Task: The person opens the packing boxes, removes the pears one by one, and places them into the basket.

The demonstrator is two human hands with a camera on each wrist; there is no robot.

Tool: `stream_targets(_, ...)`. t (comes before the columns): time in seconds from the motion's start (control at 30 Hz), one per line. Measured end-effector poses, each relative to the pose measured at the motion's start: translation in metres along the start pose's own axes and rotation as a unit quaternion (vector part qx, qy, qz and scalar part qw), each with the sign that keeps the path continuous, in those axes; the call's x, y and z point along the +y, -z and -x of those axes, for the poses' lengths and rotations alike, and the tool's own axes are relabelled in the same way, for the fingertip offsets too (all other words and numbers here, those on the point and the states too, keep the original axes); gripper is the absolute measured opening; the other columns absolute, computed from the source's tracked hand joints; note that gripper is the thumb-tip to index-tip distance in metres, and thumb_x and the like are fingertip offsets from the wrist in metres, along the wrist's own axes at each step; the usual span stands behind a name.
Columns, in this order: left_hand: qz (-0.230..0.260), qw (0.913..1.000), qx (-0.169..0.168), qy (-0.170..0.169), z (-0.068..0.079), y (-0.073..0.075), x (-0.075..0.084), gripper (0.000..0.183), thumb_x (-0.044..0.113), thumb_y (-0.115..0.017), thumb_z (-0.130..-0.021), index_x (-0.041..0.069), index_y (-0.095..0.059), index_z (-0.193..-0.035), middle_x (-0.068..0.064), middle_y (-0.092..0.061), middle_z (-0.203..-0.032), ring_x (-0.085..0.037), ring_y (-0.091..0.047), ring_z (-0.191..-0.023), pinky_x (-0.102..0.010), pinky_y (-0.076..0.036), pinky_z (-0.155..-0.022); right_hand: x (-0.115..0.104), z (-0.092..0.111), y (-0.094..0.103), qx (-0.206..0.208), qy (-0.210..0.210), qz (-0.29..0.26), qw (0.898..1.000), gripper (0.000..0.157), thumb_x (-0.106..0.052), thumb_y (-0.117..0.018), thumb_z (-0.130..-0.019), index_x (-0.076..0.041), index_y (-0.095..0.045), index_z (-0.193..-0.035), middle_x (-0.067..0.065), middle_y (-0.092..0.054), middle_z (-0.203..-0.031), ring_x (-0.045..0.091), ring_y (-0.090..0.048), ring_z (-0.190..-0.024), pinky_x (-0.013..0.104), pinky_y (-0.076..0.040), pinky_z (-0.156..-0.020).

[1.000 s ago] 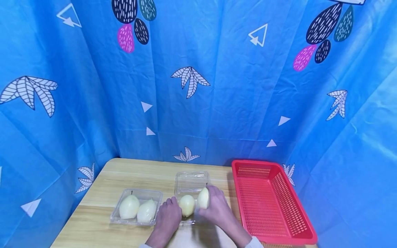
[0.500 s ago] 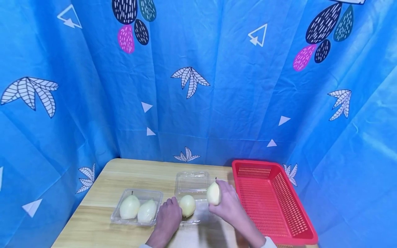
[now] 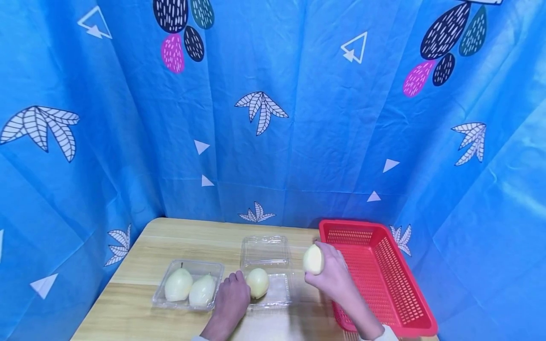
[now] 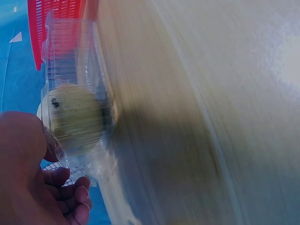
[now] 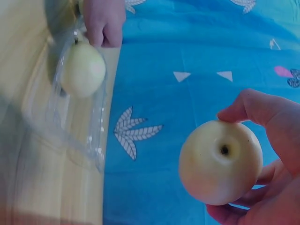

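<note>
My right hand [image 3: 333,273] holds a pale yellow pear [image 3: 313,259] in the air, beside the near-left rim of the red basket. In the right wrist view the round bottom of that pear [image 5: 220,164] faces the camera, with fingers and thumb around it. My left hand [image 3: 232,296] pinches the left edge of an open clear plastic clamshell box [image 3: 279,289]. One pear [image 3: 258,283] lies in the left part of this box, close to the left hand. Through the box wall in the left wrist view, the same pear [image 4: 77,117] shows.
A second clear box [image 3: 159,298] with two pears [image 3: 177,284] stands to the left on the wooden table [image 3: 192,232]. The red perforated basket [image 3: 377,265] sits at the right. A blue patterned curtain [image 3: 264,166] encloses the back and sides.
The right hand has lifted the pear out from above the open box and carried it to the right, towards the basket. My left hand stays at the box edge.
</note>
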State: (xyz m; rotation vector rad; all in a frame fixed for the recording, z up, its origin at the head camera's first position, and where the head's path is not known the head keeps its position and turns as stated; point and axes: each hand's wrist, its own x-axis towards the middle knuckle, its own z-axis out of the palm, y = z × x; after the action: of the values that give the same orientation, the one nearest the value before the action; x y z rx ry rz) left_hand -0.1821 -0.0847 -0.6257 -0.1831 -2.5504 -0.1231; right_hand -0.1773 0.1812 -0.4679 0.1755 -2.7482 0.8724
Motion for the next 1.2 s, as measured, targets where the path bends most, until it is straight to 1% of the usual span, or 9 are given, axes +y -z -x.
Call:
stream_targets(0.07, 0.002, 1.0000, -0.002, 0.002, 0.000, 0.000, 0.000, 0.027, 0.017, -0.073, -0.083, 0.001, -0.052, -0.080, -0.005, -0.044, -0.063, -0.019, -0.041, -0.052, -0.036, -0.037, -0.047, 0.004, -0.002, 0.003, 0.001, -0.004, 0.004, 1.000, 0.086, -0.022, -0.089, -0.061, -0.002, -0.059, -0.138, 0.017, -0.065, -0.132, 0.035, -0.060, -0.117, 0.052, -0.058, -0.086)
stream_targets(0.2, 0.007, 0.9999, -0.010, 0.008, 0.000, 0.001, 0.001, 0.025, 0.016, -0.072, -0.084, 0.001, -0.053, -0.081, -0.006, -0.046, -0.064, -0.020, -0.044, -0.052, -0.037, -0.040, -0.048, 0.013, -0.007, 0.007, 0.003, -0.017, 0.008, 1.000, 0.085, -0.023, -0.088, -0.061, 0.000, -0.058, -0.138, 0.018, -0.065, -0.132, 0.035, -0.059, -0.115, 0.052, -0.056, -0.085)
stream_targets(0.37, 0.000, 1.0000, -0.002, 0.007, -0.001, 0.001, 0.000, 0.026, 0.017, -0.073, -0.083, 0.001, -0.053, -0.080, -0.007, -0.047, -0.063, -0.020, -0.044, -0.052, -0.037, -0.041, -0.048, 0.026, -0.012, 0.011, -0.004, -0.043, 0.001, 0.999, 0.087, -0.022, -0.088, -0.063, 0.001, -0.055, -0.140, 0.020, -0.063, -0.133, 0.036, -0.058, -0.115, 0.051, -0.057, -0.082)
stream_targets(0.53, -0.004, 1.0000, -0.002, 0.004, -0.001, 0.001, 0.001, 0.026, 0.018, -0.074, -0.082, 0.002, -0.053, -0.081, -0.006, -0.046, -0.064, -0.019, -0.044, -0.052, -0.037, -0.039, -0.047, 0.039, -0.016, 0.013, -0.009, -0.063, 0.001, 0.998, 0.088, -0.023, -0.088, -0.065, 0.002, -0.053, -0.142, 0.022, -0.061, -0.135, 0.039, -0.058, -0.117, 0.055, -0.057, -0.084)
stream_targets(0.67, -0.002, 1.0000, -0.006, 0.004, -0.001, 0.003, 0.001, 0.025, 0.017, -0.073, -0.084, 0.001, -0.053, -0.081, -0.006, -0.046, -0.064, -0.019, -0.043, -0.052, -0.036, -0.039, -0.047, 0.047, -0.019, 0.015, -0.007, -0.071, 0.004, 0.997, 0.087, -0.023, -0.086, -0.066, 0.002, -0.053, -0.143, 0.024, -0.061, -0.135, 0.041, -0.057, -0.119, 0.059, -0.056, -0.086)
stream_targets(0.87, -0.001, 0.9999, -0.015, 0.005, -0.001, 0.003, 0.001, 0.025, 0.017, -0.072, -0.085, 0.001, -0.053, -0.081, -0.006, -0.046, -0.064, -0.018, -0.043, -0.052, -0.035, -0.041, -0.047, 0.058, -0.022, 0.018, -0.003, -0.080, 0.014, 0.997, 0.086, -0.023, -0.085, -0.068, 0.004, -0.052, -0.142, 0.026, -0.061, -0.135, 0.043, -0.057, -0.120, 0.061, -0.055, -0.090)
stream_targets(1.2, -0.005, 1.0000, 0.002, 0.002, -0.001, -0.001, 0.000, 0.024, 0.017, -0.071, -0.084, 0.001, -0.053, -0.081, -0.006, -0.047, -0.063, -0.019, -0.043, -0.052, -0.036, -0.041, -0.048, 0.080, -0.027, 0.014, 0.001, -0.084, 0.027, 0.996, 0.082, -0.023, -0.082, -0.069, 0.006, -0.054, -0.140, 0.028, -0.063, -0.133, 0.044, -0.060, -0.117, 0.059, -0.053, -0.090)
